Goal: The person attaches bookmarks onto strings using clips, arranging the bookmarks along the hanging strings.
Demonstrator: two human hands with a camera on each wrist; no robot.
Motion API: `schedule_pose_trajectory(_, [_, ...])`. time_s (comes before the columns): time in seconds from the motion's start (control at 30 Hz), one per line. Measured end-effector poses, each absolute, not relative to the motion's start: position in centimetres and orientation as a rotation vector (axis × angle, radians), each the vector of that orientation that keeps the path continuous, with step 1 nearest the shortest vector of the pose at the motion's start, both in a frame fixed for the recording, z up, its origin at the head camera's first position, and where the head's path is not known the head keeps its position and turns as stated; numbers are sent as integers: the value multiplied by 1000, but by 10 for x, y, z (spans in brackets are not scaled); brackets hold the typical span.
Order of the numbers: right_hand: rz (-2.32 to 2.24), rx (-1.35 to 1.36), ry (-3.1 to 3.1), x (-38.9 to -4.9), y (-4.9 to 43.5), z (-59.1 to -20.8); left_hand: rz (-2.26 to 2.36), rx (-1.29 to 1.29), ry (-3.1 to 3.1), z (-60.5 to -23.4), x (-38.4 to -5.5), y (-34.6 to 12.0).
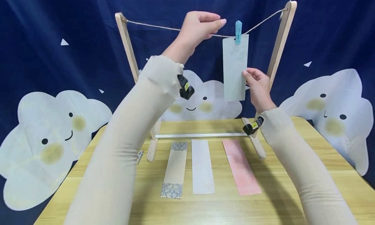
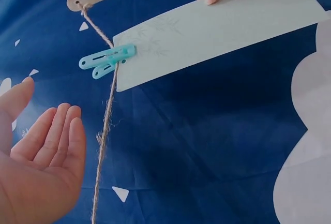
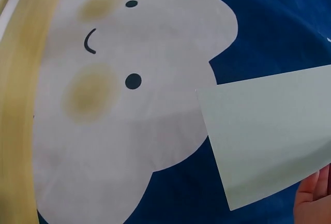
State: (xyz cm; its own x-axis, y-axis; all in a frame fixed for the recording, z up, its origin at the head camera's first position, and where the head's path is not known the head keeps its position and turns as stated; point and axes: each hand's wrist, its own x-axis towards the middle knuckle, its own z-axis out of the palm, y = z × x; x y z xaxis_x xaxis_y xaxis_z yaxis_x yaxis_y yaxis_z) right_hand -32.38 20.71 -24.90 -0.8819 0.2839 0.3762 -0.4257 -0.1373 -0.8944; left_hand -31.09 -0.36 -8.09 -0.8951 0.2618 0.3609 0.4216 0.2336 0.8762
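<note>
A pale green paper strip (image 1: 234,78) with a faint bamboo print hangs from the twine (image 1: 152,25), held at its top by a blue clothespin (image 1: 238,32). My right hand (image 1: 259,86) pinches the strip's right edge below the middle, thumb in front and fingers behind. Up beside the clothespin, to its left, is my left hand (image 1: 202,25), empty and apart from it. In the left wrist view that hand's fingers are relaxed, thumb spread away, and the clothespin (image 2: 107,59) grips both twine and paper. The right wrist view shows the strip's lower end (image 3: 269,136).
A wooden frame (image 1: 282,42) carries the twine, with a white bar (image 1: 202,135) low across it. On the table (image 1: 88,192) lie a beige patterned strip (image 1: 175,166), a white strip (image 1: 202,166) and a pink strip (image 1: 241,168). A small clip (image 1: 140,156) lies by the left foot.
</note>
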Motion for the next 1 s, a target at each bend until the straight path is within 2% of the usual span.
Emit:
schedule_pose_trajectory(0.37, [1935, 133, -1857, -321, 211, -259, -1775, -668, -2342, -105, -296, -38])
schedule_pose_trajectory(0.57, [1810, 41, -1992, -315, 214, -267, -1792, -751, -2303, -132, -282, -64])
schedule_pose_trajectory(1.0, [1659, 39, -2144, -300, 226, -290, -1667, -651, -2451, -189, -252, -131])
